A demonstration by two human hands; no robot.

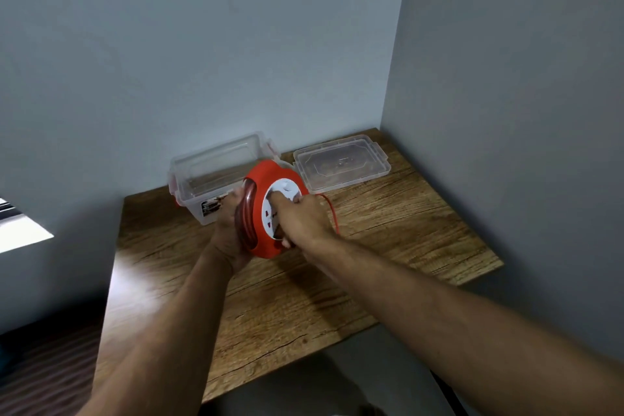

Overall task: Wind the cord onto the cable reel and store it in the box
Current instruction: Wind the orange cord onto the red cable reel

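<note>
Cable reel (266,209) is held up over the bench (388,223) — left hand (233,230) grips its rim, right hand (302,218) curls on the white middle, winding. Some cord (332,213) hangs loose — keep turning, then put it in the open box (216,162).

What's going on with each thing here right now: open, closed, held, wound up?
Box: open, standing on the table.
Lid: off, lying beside the box.
Reel: held above the table.
Cord: partly wound, a loose end trailing.
Left hand: grips the reel's edge.
Right hand: grips the reel's white centre.
</note>
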